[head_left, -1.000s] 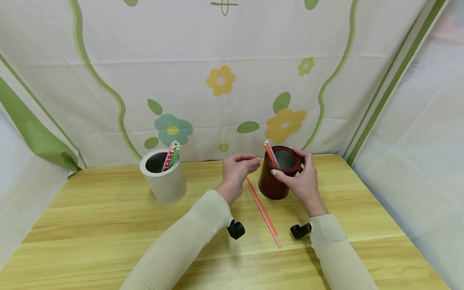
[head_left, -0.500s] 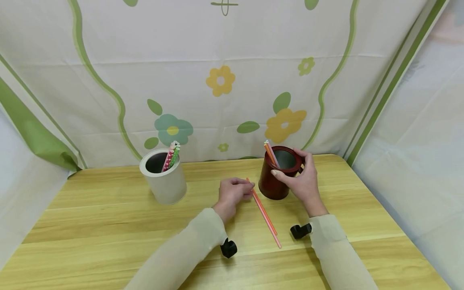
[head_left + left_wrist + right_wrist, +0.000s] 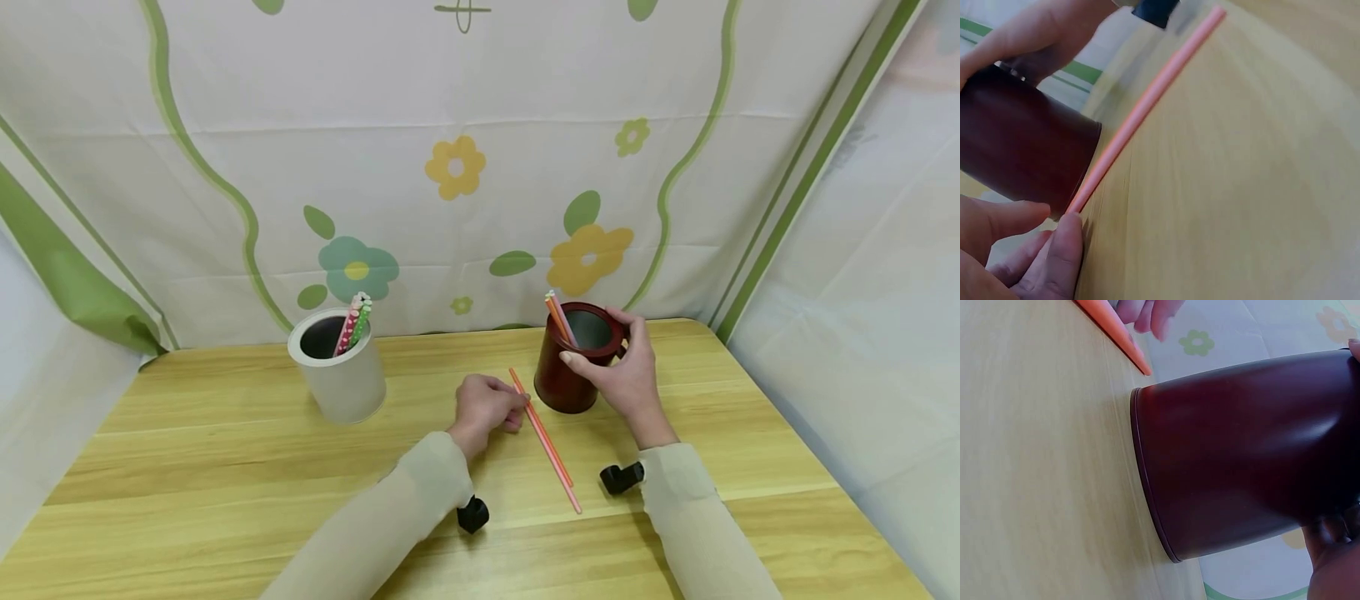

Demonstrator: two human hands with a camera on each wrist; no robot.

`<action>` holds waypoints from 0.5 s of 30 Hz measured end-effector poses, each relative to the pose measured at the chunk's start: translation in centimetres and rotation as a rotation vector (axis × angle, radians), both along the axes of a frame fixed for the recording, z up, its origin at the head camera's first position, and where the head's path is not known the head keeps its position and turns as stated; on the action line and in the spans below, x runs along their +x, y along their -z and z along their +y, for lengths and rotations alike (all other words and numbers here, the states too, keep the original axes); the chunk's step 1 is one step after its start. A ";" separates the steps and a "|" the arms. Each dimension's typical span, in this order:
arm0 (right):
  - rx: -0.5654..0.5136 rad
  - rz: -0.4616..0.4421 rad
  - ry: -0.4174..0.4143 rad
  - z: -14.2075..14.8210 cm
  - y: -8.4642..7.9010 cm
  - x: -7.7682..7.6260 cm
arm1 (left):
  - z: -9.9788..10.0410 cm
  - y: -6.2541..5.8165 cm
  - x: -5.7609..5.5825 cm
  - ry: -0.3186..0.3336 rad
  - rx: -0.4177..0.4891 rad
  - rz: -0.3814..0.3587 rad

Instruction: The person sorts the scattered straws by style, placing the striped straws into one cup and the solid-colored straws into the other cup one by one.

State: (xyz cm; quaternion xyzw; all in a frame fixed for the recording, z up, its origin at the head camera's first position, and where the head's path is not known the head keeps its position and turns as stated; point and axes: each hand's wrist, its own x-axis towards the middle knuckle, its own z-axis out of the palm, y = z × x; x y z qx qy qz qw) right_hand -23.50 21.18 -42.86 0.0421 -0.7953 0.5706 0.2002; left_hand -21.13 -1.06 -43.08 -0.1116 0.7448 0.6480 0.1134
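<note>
My left hand [image 3: 486,408] is low over the table, its fingertips right at the upper part of a pink straw [image 3: 556,467]. In the left wrist view one fingertip [image 3: 1067,228] meets the straw while the thumb stays apart from it. An orange straw [image 3: 558,461] lies alongside the pink one. My right hand [image 3: 632,377] grips a dark red mug [image 3: 564,385] at its rim and handle side, thumb on the near rim. The mug stands upright, with several orange and light purple straws [image 3: 561,318] leaning inside it.
A white cup [image 3: 347,387] stands at the left of the wooden table [image 3: 187,500], holding several pink and green dotted straws [image 3: 354,325]. A flower-print cloth [image 3: 420,108] hangs behind the table's back edge. Black wrist cameras [image 3: 472,515] sit below both cuffs.
My left hand has come down from beside the mug's rim to the straws on the table, then slightly lower along them. The right hand and mug have stayed put.
</note>
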 end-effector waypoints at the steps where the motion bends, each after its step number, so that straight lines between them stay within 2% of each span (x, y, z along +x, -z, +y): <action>1: 0.000 0.001 -0.002 0.0 0.0 0.0 | 0.1 0.0 -0.1 0.004 -0.021 -0.002; 8: -0.012 0.004 -0.011 -0.1 -0.1 0.0 | 0.6 0.3 -1.0 0.012 -0.143 -0.019; 15: -0.013 0.006 -0.009 -0.1 0.0 0.0 | 1.2 0.0 -1.0 0.020 -0.258 -0.030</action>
